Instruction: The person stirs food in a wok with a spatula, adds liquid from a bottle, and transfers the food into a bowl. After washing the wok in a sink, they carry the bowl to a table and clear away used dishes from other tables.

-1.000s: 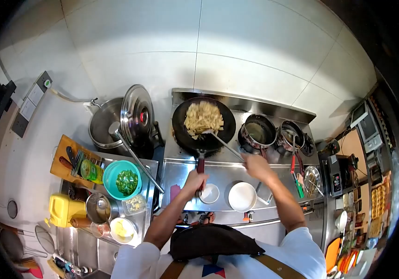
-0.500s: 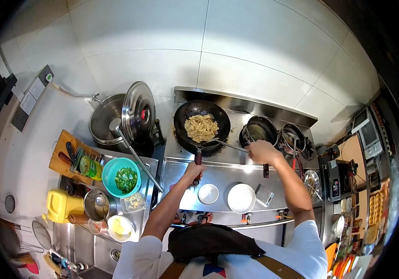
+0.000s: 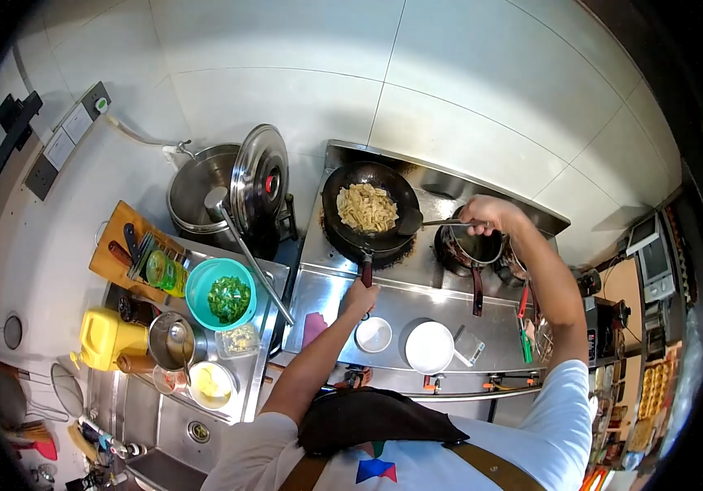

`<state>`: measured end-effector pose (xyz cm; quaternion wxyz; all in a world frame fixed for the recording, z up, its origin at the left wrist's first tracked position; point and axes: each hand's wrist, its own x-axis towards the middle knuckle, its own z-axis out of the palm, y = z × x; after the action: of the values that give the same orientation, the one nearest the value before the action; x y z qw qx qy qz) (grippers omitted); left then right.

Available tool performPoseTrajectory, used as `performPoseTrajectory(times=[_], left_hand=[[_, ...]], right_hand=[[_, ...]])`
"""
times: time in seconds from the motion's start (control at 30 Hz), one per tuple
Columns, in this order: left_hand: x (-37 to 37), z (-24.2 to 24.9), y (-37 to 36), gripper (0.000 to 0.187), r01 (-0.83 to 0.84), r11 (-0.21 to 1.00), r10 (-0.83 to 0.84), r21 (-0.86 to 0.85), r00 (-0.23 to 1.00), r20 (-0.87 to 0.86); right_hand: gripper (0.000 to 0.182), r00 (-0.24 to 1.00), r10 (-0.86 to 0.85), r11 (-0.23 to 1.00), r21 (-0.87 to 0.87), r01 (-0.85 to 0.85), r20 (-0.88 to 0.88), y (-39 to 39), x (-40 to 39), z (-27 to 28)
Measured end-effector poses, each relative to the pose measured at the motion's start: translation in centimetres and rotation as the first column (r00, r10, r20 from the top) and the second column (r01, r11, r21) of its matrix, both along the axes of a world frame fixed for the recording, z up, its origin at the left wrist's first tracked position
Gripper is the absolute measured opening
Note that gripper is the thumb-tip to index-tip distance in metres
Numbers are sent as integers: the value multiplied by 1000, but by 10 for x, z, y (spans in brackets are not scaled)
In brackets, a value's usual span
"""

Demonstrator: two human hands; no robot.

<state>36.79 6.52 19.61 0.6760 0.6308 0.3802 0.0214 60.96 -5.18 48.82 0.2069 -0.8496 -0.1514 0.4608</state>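
Note:
My left hand (image 3: pixel 361 299) is closed around the dark handle (image 3: pixel 367 270) of a black wok (image 3: pixel 353 182) on the stove. Pale, yellowish strips of food (image 3: pixel 368 208) lie heaped in the wok. Over the back right of the stove, my right hand (image 3: pixel 487 215) grips the thin handle of a spatula (image 3: pixel 444 222). Its dark blade rests near the right inner wall of the wok, beside the food. Below my right hand stands a dark saucepan (image 3: pixel 477 248), partly covered by the hand and forearm.
A white bowl (image 3: pixel 373 335), a white plate (image 3: pixel 429 348) and a small scale (image 3: pixel 469 347) stand on the front steel ledge. To the left are a turquoise bowl (image 3: pixel 196 301) of chopped greens, a large steel pot (image 3: pixel 190 214) with a leaning lid (image 3: pixel 259 184), and a yellow jug (image 3: pixel 110 340).
My right hand has moved up and back with the spatula, whose blade now sits at the wok's right side. My left hand keeps hold of the wok handle. The camera view has shifted slightly.

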Motion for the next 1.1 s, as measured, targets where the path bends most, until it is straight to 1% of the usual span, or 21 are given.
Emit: performPoseTrajectory(times=[0.03, 0.1, 0.2, 0.23, 0.27, 0.3, 0.33, 0.37, 0.4, 0.43, 0.47, 0.5, 0.57, 0.63, 0.67, 0.77, 0.87, 0.97, 1.0, 1.07, 1.1], left_hand=[[1, 1, -2, 25, 0, 1000, 0, 0, 1000, 0], [1, 2, -4, 26, -14, 1000, 14, -7, 1000, 1], [-1, 7, -2, 27, 8, 1000, -8, 15, 1000, -17], [-1, 10, 0, 27, 3, 1000, -3, 16, 1000, -10], [-4, 11, 1, 29, 1, 1000, -1, 0, 1000, 8], [-7, 11, 3, 31, -3, 1000, 3, -16, 1000, 24], [-12, 11, 5, 31, -3, 1000, 3, -15, 1000, 19], [-17, 11, 5, 32, 12, 999, -10, -51, 999, 46], [-21, 10, 4, 32, 32, 996, -26, -87, 997, 74], [-24, 9, 2, 32, 41, 995, -35, -88, 997, 69], [-26, 9, 1, 32, 39, 993, -28, -116, 996, 89], [-29, 9, 0, 32, 33, 989, -17, -144, 994, 110], [-31, 12, -3, 31, 20, 990, -5, -143, 994, 108], [-32, 14, -5, 30, 7, 990, 9, -144, 994, 108], [-32, 14, -6, 31, 2, 988, 16, -152, 993, 118], [-33, 11, -5, 31, 2, 988, 19, -152, 990, 137], [-33, 12, -5, 30, 6, 992, 9, -125, 992, 125], [-31, 7, -6, 30, 0, 996, 10, -94, 994, 108], [-30, 5, -7, 31, -4, 997, 13, -83, 994, 112], [-31, 5, -8, 31, -5, 997, 14, -79, 993, 115], [-32, 6, -8, 32, -13, 997, 22, -79, 993, 119]], right_hand=[[8, 1000, 2, 999, -38, -1, 18, 4, 4, 2], [10, 999, -29, 999, -48, 27, -46, 9, 21, -20], [10, 964, -131, 976, 138, 166, -233, 7, 30, -96], [15, 965, -179, 950, 222, 220, -193, 11, 11, -104], [25, 987, -147, 944, 289, 159, -63, 14, -1, -117], [30, 997, -77, 953, 296, 66, 25, 16, -10, -120], [31, 975, 71, 974, 195, -113, 212, 21, -23, -108], [32, 901, 225, 962, 63, -266, 372, 22, -34, -94], [33, 739, 386, 890, -13, -455, 552, 18, -26, -97], [34, 514, 509, 785, -128, -606, 690, 20, -32, -82], [36, 544, 570, 797, -254, -548, 615, 19, -35, -62], [37, 451, 655, 729, -349, -589, 606, 18, -29, -54], [39, 395, 693, 693, -407, -595, 604, 14, -27, -24], [40, 316, 771, 616, -521, -590, 553, 18, -28, 12], [41, 241, 805, 562, -567, -602, 542, 17, -15, 9], [41, 202, 855, 496, -638, -588, 478, 23, -28, 23], [42, 214, 867, 482, -648, -589, 451, 29, -59, 28], [32, 118, 851, 466, -634, -617, 511, 35, -54, -35], [32, 122, 850, 470, -633, -615, 512, 37, -51, -53], [26, 269, 695, 669, -463, -581, 667, 38, -47, -75], [26, 270, 694, 671, -462, -581, 668, 35, -42, -73]])
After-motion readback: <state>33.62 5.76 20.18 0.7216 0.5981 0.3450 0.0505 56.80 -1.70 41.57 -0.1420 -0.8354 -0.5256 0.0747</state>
